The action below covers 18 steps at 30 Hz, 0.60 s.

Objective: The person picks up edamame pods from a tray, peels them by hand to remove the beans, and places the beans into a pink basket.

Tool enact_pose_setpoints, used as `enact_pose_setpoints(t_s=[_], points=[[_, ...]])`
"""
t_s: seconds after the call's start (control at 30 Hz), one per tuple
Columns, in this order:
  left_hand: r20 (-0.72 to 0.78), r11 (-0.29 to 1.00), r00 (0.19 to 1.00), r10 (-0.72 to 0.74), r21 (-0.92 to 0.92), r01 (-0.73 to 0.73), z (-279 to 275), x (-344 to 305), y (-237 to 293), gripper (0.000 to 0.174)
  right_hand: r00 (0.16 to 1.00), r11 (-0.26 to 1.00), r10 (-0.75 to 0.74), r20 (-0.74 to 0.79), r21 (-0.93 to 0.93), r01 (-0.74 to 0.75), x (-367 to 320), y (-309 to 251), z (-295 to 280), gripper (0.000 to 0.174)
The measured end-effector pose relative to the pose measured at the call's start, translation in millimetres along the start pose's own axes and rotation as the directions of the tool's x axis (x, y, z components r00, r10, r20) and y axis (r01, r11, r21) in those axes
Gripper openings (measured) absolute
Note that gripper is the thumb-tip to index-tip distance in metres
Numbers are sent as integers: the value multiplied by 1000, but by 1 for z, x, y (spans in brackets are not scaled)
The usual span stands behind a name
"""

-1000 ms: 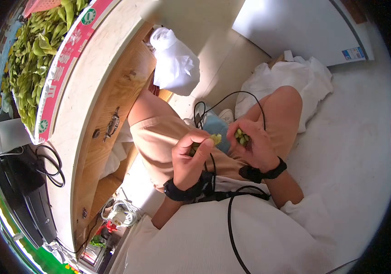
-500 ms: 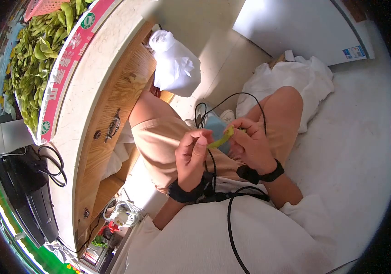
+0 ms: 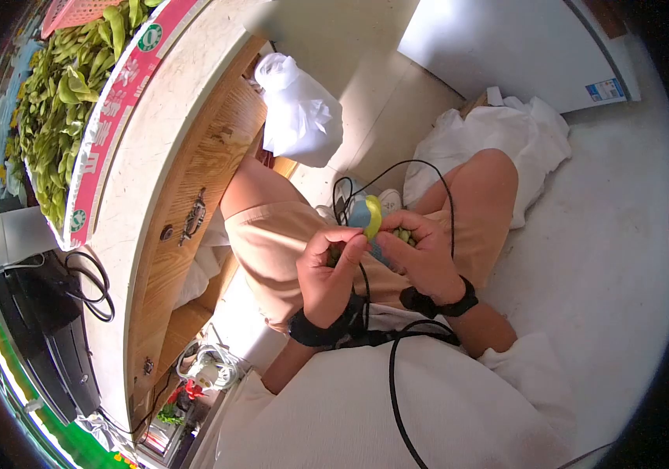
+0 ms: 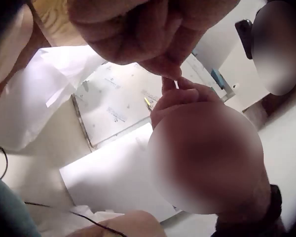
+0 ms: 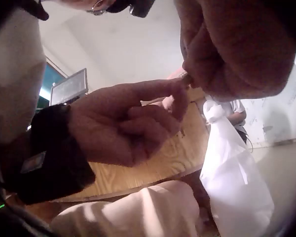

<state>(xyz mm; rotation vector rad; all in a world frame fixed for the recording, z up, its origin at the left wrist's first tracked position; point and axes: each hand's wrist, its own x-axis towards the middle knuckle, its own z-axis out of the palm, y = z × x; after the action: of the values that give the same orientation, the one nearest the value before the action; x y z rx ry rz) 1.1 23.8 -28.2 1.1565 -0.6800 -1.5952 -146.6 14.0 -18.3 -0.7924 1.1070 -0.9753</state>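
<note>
A bright yellow-green bean pod [image 3: 373,216] stands up between the fingertips of both hands in the head view, over the lap. My left hand [image 3: 330,275] pinches its lower end between thumb and forefinger, and green shows inside the curled fingers. On the other side my right hand [image 3: 431,262] pinches at the same pod, with more green pods [image 3: 403,234] held in its curled fingers. In the left wrist view the fingertips of both hands meet, and most of the pod is hidden there. The right wrist view shows the left hand [image 5: 133,123] with thumb and forefinger pressed together.
A pink-edged box [image 3: 112,117] heaped with bean pods [image 3: 45,133] stands on the counter at the left. A white plastic bag [image 3: 299,113] hangs by the wooden drawers [image 3: 209,156]. Black cables [image 3: 398,383] run across the lap, and a white sack [image 3: 538,137] lies beyond the right knee.
The hands were apart a second ago, then came together around a pod held slanting between them. That pod now stands more upright, and the right hand has shifted slightly toward the left.
</note>
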Motion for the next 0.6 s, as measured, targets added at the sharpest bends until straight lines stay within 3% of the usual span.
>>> enact_pose_setpoints(t_s=[0.07,0.3,0.37,0.5,0.57,0.6], points=[[-10,993,998,62,102,-61,1,0,0,9,996,993,84,14,81,-84,0,2,-2,12],[40,996,998,54,75,-57,-2,0,-4,10,999,996,29,-20,84,-27,1,12,-2,8],[55,1000,998,3,-10,-2,-3,1,-7,10,996,997,76,-39,24,-75,1,15,-5,7],[57,1000,998,-27,1,27,-6,2,-11,9,997,999,45,-66,-9,-46,2,16,-3,6],[90,967,975,-202,-137,213,-10,3,-12,10,996,998,30,-84,-53,-34,3,16,-3,7],[93,968,975,-200,-135,212,-11,5,-10,10,996,998,26,-85,-52,-31,3,16,-4,7]])
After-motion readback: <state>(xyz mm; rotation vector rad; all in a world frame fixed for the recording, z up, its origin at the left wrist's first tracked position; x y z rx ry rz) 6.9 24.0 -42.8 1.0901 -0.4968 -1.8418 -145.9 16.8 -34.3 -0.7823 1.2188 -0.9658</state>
